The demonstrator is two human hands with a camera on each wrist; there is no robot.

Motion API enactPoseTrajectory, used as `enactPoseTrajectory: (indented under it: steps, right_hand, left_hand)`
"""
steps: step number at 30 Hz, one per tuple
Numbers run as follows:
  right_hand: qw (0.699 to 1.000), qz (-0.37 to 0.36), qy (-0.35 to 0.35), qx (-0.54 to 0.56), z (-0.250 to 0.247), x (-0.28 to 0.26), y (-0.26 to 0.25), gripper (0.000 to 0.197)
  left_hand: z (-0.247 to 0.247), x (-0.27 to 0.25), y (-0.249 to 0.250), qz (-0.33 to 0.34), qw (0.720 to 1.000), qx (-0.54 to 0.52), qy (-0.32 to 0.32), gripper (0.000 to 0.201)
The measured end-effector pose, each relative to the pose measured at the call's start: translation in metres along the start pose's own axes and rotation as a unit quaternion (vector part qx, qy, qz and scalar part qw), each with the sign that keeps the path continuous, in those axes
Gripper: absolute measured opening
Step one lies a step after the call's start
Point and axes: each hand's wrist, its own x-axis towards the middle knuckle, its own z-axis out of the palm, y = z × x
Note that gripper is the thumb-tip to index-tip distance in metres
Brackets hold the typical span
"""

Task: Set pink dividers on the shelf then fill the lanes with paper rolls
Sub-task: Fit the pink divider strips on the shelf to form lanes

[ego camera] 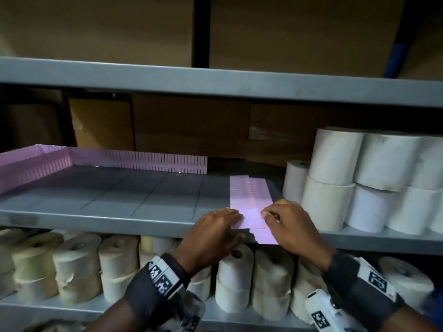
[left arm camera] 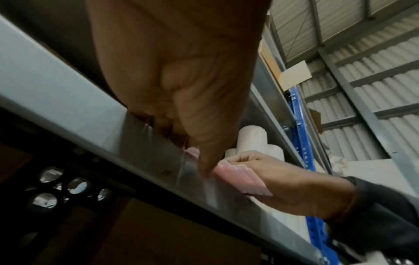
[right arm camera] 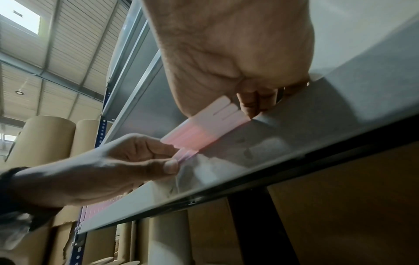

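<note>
A stack of flat pink dividers [ego camera: 250,200] lies on the grey shelf [ego camera: 96,200], its near end hanging over the front edge. My left hand [ego camera: 215,232] pinches the stack's near left corner, thumb under the edge. My right hand [ego camera: 287,221] pinches the near right side. The right wrist view shows the fanned pink dividers [right arm camera: 204,129] between my left hand [right arm camera: 127,161] and my right hand's fingers [right arm camera: 249,104]. In the left wrist view the pink dividers [left arm camera: 240,177] sit against my right hand [left arm camera: 283,186]. Two slotted pink walls [ego camera: 143,161] stand along the shelf's back and left.
White paper rolls [ego camera: 364,183] are stacked two high on the shelf's right part, close beside my right hand. More cream rolls [ego camera: 79,264] fill the lower shelf. Cardboard boxes [ego camera: 191,125] stand behind the pink back wall. Another grey shelf [ego camera: 215,80] runs overhead.
</note>
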Motion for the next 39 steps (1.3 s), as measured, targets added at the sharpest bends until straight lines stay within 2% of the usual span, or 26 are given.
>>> enactPoseTrajectory:
  steps: [3,7,9,11,13,15,17,19,22,25,31,34,39]
  right_hand:
    - [1.0,-0.002,0.022,-0.003,0.004,0.005,0.003,0.025]
    - [0.997,0.02,0.069,-0.028,0.008,0.011,0.0,0.029]
    - [0.996,0.032,0.078,-0.034,0.008,0.012,-0.001,0.032]
    - [0.996,0.03,0.083,-0.03,0.006,0.013,-0.003,0.031]
    - [0.995,0.022,0.097,-0.027,0.004,0.016,-0.007,0.029]
    - [0.992,0.024,0.118,-0.021,0.001,0.021,-0.012,0.027]
    - [0.992,0.017,0.128,-0.005,-0.003,0.027,-0.016,0.023]
    - [0.994,0.019,0.108,0.02,-0.007,0.033,-0.02,0.022]
    - [0.995,0.057,0.069,0.035,-0.011,0.043,-0.028,0.035]
    - [0.989,0.071,0.064,0.117,-0.014,0.051,-0.038,0.039]
    - [0.949,0.082,0.064,0.297,-0.014,0.061,-0.065,0.028]
    - [0.933,0.071,0.056,0.348,-0.012,0.072,-0.082,0.022]
    - [0.911,0.052,0.027,0.409,-0.002,0.093,-0.12,0.009]
  left_hand:
    - [0.001,0.003,-0.003,-0.004,1.0,-0.001,0.017,0.036]
    - [-0.006,-0.001,-0.008,0.022,0.998,-0.009,0.062,0.038]
    - [-0.015,-0.005,-0.01,0.036,0.994,-0.026,0.1,0.034]
    - [-0.025,-0.012,-0.011,0.045,0.983,-0.046,0.169,0.031]
    - [-0.034,-0.02,-0.013,0.039,0.963,-0.073,0.255,0.029]
    - [-0.044,-0.031,-0.018,0.001,0.939,-0.124,0.321,0.026]
    - [-0.056,-0.042,-0.025,-0.052,0.905,-0.219,0.362,0.024]
    - [-0.068,-0.052,-0.032,-0.085,0.862,-0.315,0.389,0.024]
    - [-0.087,-0.067,-0.045,-0.102,0.822,-0.388,0.405,0.025]
    - [-0.101,-0.084,-0.059,-0.116,0.797,-0.437,0.401,0.026]
    - [-0.124,-0.107,-0.087,-0.151,0.752,-0.489,0.416,0.031]
    - [-0.141,-0.118,-0.095,-0.157,0.742,-0.492,0.427,0.033]
    - [-0.176,-0.139,-0.103,-0.15,0.765,-0.429,0.455,0.033]
